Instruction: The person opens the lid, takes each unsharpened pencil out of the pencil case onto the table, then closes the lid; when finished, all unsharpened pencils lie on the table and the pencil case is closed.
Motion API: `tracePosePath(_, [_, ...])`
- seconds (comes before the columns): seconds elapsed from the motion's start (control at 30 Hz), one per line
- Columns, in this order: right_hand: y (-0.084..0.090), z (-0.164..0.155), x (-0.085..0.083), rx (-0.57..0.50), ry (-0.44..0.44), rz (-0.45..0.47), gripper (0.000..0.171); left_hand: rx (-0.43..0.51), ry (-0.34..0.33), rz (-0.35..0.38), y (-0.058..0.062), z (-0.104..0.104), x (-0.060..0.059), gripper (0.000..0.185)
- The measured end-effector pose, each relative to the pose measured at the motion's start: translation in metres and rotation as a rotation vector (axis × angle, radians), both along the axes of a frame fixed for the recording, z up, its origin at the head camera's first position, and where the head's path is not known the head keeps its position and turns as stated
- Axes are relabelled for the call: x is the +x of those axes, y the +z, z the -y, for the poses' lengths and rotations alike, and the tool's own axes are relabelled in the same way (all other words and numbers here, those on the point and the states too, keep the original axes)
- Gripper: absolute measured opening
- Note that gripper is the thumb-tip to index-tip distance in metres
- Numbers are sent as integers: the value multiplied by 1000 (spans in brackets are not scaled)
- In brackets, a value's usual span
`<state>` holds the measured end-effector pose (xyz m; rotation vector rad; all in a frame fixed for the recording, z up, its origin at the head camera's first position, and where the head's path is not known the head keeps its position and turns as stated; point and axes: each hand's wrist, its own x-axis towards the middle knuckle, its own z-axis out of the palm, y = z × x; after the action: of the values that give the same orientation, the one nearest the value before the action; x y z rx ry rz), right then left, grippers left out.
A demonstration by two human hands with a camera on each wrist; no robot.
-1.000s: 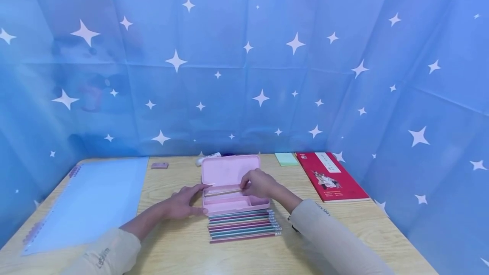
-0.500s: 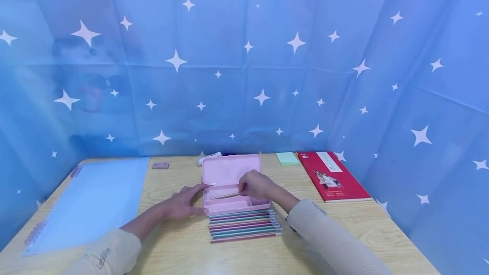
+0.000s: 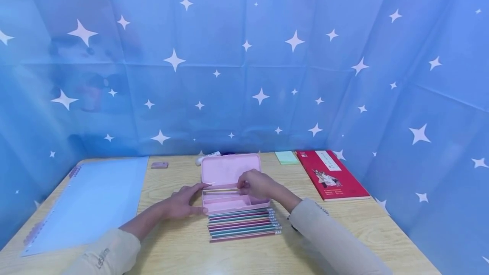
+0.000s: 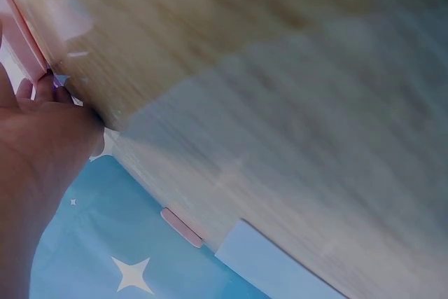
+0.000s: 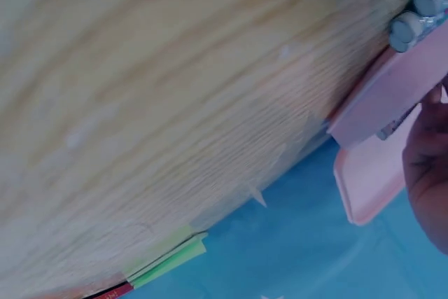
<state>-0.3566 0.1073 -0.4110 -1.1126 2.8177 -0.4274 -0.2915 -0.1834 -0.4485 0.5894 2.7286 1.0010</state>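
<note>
Case: pink pencil case open, lid up at far side
Inside: one pencil
Right hand: pinches that pencil
Left hand: fingers flat against case's left end

A: The head view is bright and even, soft light with a blue cast; only faint shadows lie under the forearms at the bottom of the frame.

B: Edges bend, though: the backdrop bows toward the corners like a wide lens.

A: Both wrist views are soft and smeared. The table grain blurs, with a grey shadow across the right half.
</note>
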Motion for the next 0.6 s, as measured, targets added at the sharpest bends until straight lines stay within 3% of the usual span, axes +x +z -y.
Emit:
tracePosePath(0.3, [10,-11,14,-52,5,-17,7,-2,-3,-4,0,0,2,82])
tracePosePath(0.6, [20,-28,43,-66,20,7,7,-17,-8,-15,0,1,0,82])
